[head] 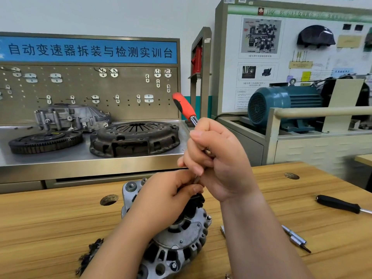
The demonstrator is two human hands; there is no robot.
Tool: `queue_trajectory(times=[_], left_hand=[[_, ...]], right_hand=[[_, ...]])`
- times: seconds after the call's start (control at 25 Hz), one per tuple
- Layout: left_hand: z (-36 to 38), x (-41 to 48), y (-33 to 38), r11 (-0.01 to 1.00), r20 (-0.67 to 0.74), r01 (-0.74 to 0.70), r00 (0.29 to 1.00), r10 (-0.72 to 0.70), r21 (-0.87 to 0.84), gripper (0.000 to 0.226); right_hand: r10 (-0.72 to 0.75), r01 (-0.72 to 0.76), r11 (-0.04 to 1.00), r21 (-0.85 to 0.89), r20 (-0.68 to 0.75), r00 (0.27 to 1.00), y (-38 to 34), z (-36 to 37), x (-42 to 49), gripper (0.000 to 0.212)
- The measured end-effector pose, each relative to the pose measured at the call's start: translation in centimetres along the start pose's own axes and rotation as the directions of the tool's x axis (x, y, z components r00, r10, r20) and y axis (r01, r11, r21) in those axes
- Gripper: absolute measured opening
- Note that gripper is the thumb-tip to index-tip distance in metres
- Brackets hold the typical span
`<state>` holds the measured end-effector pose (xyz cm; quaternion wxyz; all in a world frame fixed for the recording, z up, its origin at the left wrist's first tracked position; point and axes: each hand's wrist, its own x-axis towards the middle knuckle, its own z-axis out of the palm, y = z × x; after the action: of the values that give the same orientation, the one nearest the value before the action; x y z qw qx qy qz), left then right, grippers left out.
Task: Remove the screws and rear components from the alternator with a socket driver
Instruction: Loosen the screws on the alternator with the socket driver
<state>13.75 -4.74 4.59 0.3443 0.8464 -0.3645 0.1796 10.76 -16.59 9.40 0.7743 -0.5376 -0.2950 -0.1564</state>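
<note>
Red-and-black-handled socket driver (184, 106) stood tilted, handle up at frame centre-top, steel shaft running down to the alternator. Right hand (217, 158) was closed around the shaft in a fist, just below the handle. Left hand (169, 200) sat below it with fingers curled, pinching the driver's lower tip; the tip itself was hidden, so I couldn't tell whether a screw or socket was there. Silver cast-aluminium alternator (181, 242) lay at lower centre on the light wooden workbench (50, 228), rear face up, partly under the left hand and forearm.

Progress, as a judgement: early to middle. Black plastic rear component (193, 206) looked seated on the alternator, right under the left fingers. A few small fasteners showed on the silver rear plate, so there was more to undo. No loose screws could be made out on the bench. The step in hand looked like working one fastener on or beside the black part, with the left hand steadying the tip. Left to do: the remaining screws, then lifting the rear parts off.

Other items: black-handled screwdriver (338, 204) at right edge of the bench, well apart. Silver driver bits (296, 237) lay at lower right, near the right forearm. Dark frayed clump (90, 254) at lower left, beside the alternator. Behind, on a steel bench, a rusty clutch pressure plate (134, 137) and a dark toothed flywheel (45, 140).
</note>
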Motion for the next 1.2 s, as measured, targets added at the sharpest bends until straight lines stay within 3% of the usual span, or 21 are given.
queue_trajectory(times=[0.08,0.16,0.2,0.24,0.28,0.36,0.44,0.48,0.52,0.6,0.68,0.72,0.76,0.8,0.84,0.92,0.96,1.04,1.12,1.2], left_hand=[[0.0,0.1,0.1,1.000,-0.023,0.021,1.000,-0.021,-0.020,0.011],[-0.1,0.1,0.4,0.998,-0.046,0.021,0.999,-0.023,-0.052,0.018],[-0.1,0.1,0.5,0.999,-0.046,0.021,0.999,-0.024,-0.050,0.021],[0.0,0.2,0.5,0.998,-0.043,0.028,0.999,-0.031,-0.050,0.017],[0.0,0.2,0.3,0.998,-0.041,0.043,0.998,-0.045,-0.055,0.013],[-0.1,0.1,0.2,0.997,-0.025,0.055,0.998,-0.056,-0.053,0.019],[-0.2,0.0,0.2,0.999,0.001,0.042,0.999,-0.042,-0.024,0.025],[-0.2,-0.1,0.2,0.999,0.005,0.033,0.999,-0.033,-0.019,0.022],[-0.2,0.0,0.2,0.999,0.004,0.031,1.000,-0.031,-0.016,0.018],[-0.2,0.1,0.3,0.998,-0.005,0.054,0.999,-0.054,-0.021,0.012],[0.0,0.2,0.4,0.996,-0.030,0.071,0.997,-0.072,-0.049,0.014],[0.0,0.2,0.5,0.996,-0.034,0.062,0.997,-0.064,-0.058,0.020],[0.1,0.1,0.5,0.997,-0.035,0.051,0.998,-0.053,-0.062,0.023],[0.1,0.2,0.4,0.997,-0.034,0.049,0.998,-0.051,-0.066,0.019],[0.1,0.3,0.2,0.996,-0.029,0.059,0.998,-0.061,-0.071,0.011],[-0.1,0.3,-0.1,0.994,0.000,0.068,0.998,-0.068,-0.090,0.010],[-0.1,0.3,-0.2,0.994,0.015,0.054,0.998,-0.053,-0.094,0.011],[-0.2,0.1,-0.1,0.997,0.035,0.029,0.999,-0.027,-0.071,0.016],[-0.2,0.1,0.1,0.997,0.033,0.037,0.999,-0.034,-0.070,0.017],[-0.1,0.2,0.1,0.993,0.003,0.065,0.998,-0.065,-0.099,0.019]], right_hand=[[-0.151,0.087,0.967,-0.241,-0.262,0.953,1.2,0.7,0.0,0.030],[-0.403,0.116,0.842,-0.526,-0.473,0.784,2.1,1.3,-0.2,0.031],[-0.443,0.103,0.820,-0.563,-0.510,0.737,2.2,1.4,-0.1,0.032],[-0.423,0.092,0.832,-0.547,-0.517,0.744,2.2,1.3,-0.1,0.033],[-0.351,0.095,0.871,-0.482,-0.475,0.807,1.9,1.2,-0.1,0.033],[-0.129,0.080,0.971,-0.223,-0.214,0.968,1.1,0.9,-0.1,0.030],[0.006,-0.004,1.000,-0.022,0.072,0.997,0.2,0.5,-0.1,0.027],[0.023,-0.025,1.000,0.016,0.128,0.991,0.1,0.3,0.1,0.027],[0.026,-0.028,0.999,0.016,0.112,0.993,0.2,0.3,0.4,0.028],[-0.043,0.031,0.995,-0.097,-0.127,0.991,0.9,0.5,0.8,0.031],[-0.274,0.101,0.921,-0.375,-0.442,0.854,2.0,0.8,0.8,0.032],[-0.377,0.115,0.876,-0.468,-0.518,0.768,2.4,1.0,0.7,0.031],[-0.425,0.132,0.858,-0.496,-0.542,0.725,2.7,1.2,0.6,0.030],[-0.418,0.149,0.868,-0.474,-0.534,0.735,2.8,1.2,0.5,0.029],[-0.358,0.155,0.899,-0.410,-0.484,0.799,2.5,1.1,0.6,0.029],[-0.147,0.102,0.978,-0.185,-0.250,0.957,1.5,0.6,0.7,0.027],[-0.061,0.055,0.997,-0.062,-0.109,0.992,0.9,0.3,0.8,0.027],[0.004,-0.014,0.992,0.129,0.079,0.997,0.2,-0.2,0.8,0.026],[-0.031,0.031,0.994,0.101,-0.001,1.000,0.8,-0.1,0.7,0.027],[-0.199,0.132,0.964,-0.230,-0.297,0.934,1.8,0.5,0.6,0.029]])
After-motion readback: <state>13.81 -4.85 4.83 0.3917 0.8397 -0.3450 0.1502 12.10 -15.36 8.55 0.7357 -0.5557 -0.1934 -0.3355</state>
